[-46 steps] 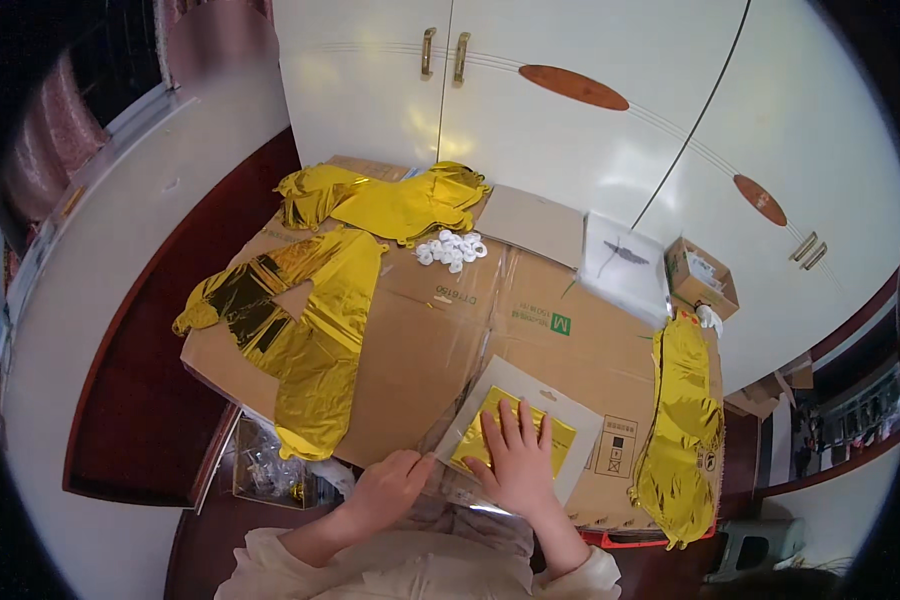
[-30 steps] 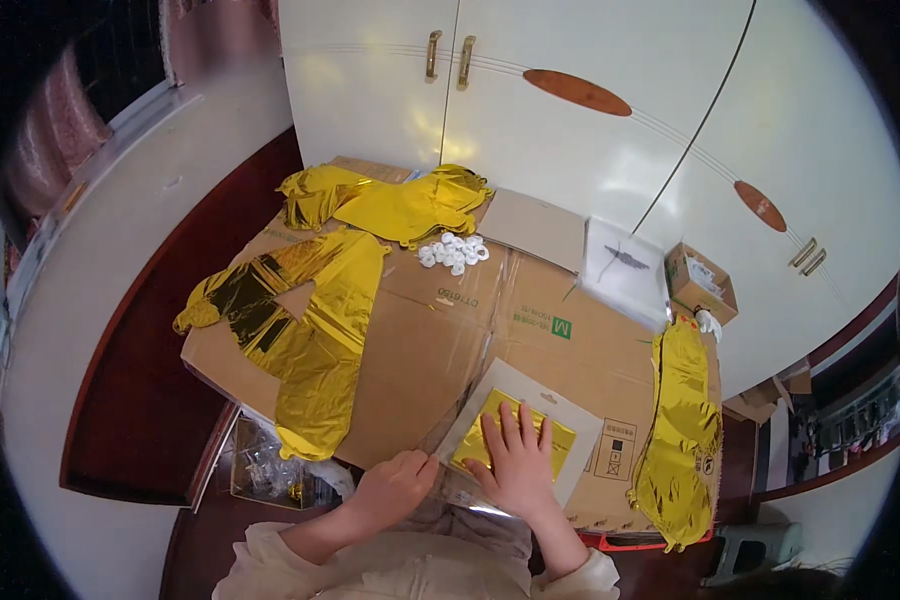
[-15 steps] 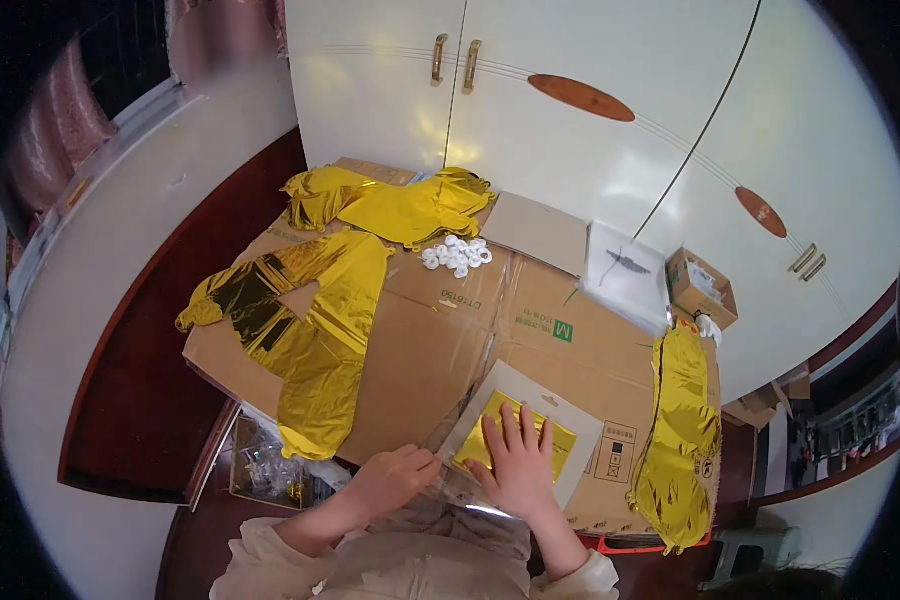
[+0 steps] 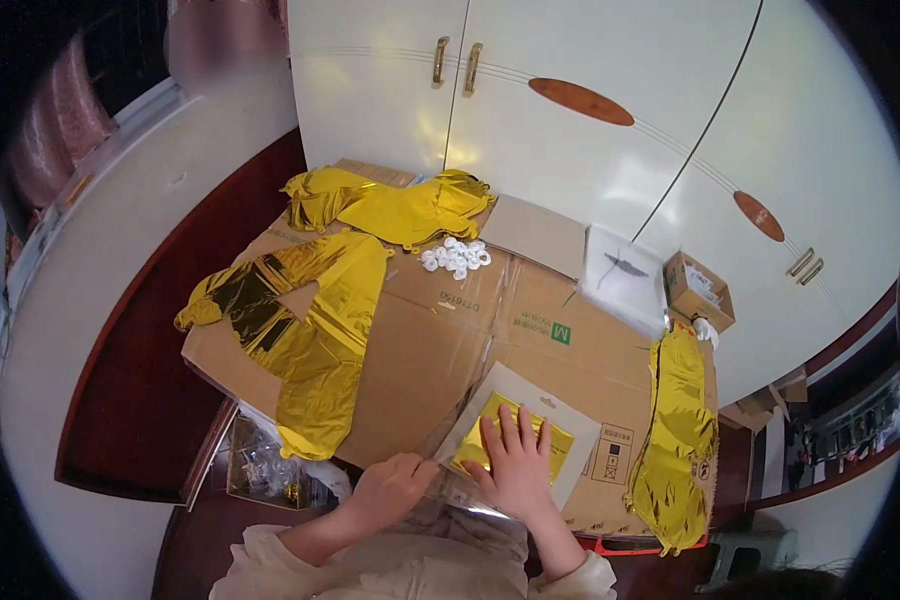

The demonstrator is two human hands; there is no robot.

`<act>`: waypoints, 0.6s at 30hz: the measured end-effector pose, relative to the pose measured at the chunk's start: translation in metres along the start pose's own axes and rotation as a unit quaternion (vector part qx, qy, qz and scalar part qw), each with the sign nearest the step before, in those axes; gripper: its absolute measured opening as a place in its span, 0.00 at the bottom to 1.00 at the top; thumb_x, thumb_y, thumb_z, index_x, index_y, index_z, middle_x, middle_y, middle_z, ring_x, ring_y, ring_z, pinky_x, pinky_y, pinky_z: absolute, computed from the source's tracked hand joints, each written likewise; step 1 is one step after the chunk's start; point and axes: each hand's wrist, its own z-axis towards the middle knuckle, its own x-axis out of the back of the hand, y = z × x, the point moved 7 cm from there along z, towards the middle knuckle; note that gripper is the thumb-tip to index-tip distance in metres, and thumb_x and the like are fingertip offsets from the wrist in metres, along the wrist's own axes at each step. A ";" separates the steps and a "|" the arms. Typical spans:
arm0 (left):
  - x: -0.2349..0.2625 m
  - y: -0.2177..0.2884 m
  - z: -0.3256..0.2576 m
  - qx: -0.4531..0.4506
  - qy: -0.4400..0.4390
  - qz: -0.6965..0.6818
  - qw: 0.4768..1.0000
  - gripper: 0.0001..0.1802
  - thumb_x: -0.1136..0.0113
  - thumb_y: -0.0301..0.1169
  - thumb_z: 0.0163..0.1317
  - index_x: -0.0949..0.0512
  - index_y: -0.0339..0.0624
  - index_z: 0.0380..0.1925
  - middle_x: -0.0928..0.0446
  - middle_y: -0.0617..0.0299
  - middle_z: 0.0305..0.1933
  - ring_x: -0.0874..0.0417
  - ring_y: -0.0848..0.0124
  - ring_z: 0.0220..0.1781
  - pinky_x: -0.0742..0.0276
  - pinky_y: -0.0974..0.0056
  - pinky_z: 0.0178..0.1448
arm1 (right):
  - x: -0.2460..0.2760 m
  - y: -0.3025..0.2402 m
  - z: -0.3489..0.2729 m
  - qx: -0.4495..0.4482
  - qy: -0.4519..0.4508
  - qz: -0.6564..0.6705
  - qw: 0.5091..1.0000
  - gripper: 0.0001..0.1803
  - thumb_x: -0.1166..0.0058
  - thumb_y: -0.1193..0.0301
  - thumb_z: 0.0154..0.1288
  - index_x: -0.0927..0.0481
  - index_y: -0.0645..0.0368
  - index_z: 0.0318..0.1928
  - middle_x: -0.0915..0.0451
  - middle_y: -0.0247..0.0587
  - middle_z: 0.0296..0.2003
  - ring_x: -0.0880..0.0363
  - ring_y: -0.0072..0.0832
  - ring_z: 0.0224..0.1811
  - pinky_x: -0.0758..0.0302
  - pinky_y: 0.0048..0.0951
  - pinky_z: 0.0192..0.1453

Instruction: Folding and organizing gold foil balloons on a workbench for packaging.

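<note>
Near the table's front edge lies a flat packet with a pale grey card (image 4: 577,440) and a folded gold foil balloon (image 4: 475,440) in clear plastic. My right hand (image 4: 518,465) rests flat on the gold foil, its fingers spread. Just left of the packet, my left hand (image 4: 395,490) has curled fingers, their tips closed at the edge of the clear plastic (image 4: 448,485). Flat gold foil balloons lie about: a large angular one (image 4: 335,345) to the left, another (image 4: 410,208) at the back, and a long narrow one (image 4: 675,435) at the right edge.
Flattened brown cardboard (image 4: 420,340) covers the table. Small white rolls (image 4: 457,258) sit in a pile near the back. A clear plastic bag (image 4: 620,280) and a small cardboard box (image 4: 698,290) are at back right. White cupboards (image 4: 570,170) stand behind; an open box (image 4: 265,465) is below left.
Almost nothing differs. My left hand has shifted very slightly left, and my right hand stays flat on the foil packet.
</note>
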 end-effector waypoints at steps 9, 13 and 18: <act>-0.007 0.004 0.001 0.001 -0.039 0.018 0.999 0.07 0.40 0.27 0.53 0.24 0.41 0.33 0.27 0.60 0.26 0.19 0.64 0.29 0.22 0.63 0.29 | 0.003 -0.001 0.000 0.001 0.009 0.006 1.000 0.38 0.47 0.47 0.63 0.33 0.57 0.66 0.38 0.56 0.68 0.48 0.56 0.73 0.58 0.64 0.73; -0.004 0.007 0.004 -0.012 -0.018 -0.004 1.000 0.12 0.39 0.26 0.51 0.22 0.38 0.37 0.25 0.59 0.27 0.19 0.62 0.29 0.22 0.61 0.29 | 0.003 -0.001 0.000 0.001 0.008 0.006 1.000 0.38 0.48 0.47 0.63 0.32 0.57 0.66 0.38 0.56 0.68 0.48 0.56 0.73 0.58 0.64 0.73; -0.008 0.004 0.000 -0.003 -0.023 -0.024 0.999 0.12 0.40 0.25 0.52 0.21 0.38 0.38 0.25 0.59 0.28 0.19 0.61 0.31 0.22 0.59 0.32 | 0.002 -0.001 0.000 0.000 0.011 0.012 1.000 0.38 0.48 0.46 0.63 0.32 0.57 0.66 0.38 0.56 0.68 0.49 0.56 0.74 0.58 0.65 0.73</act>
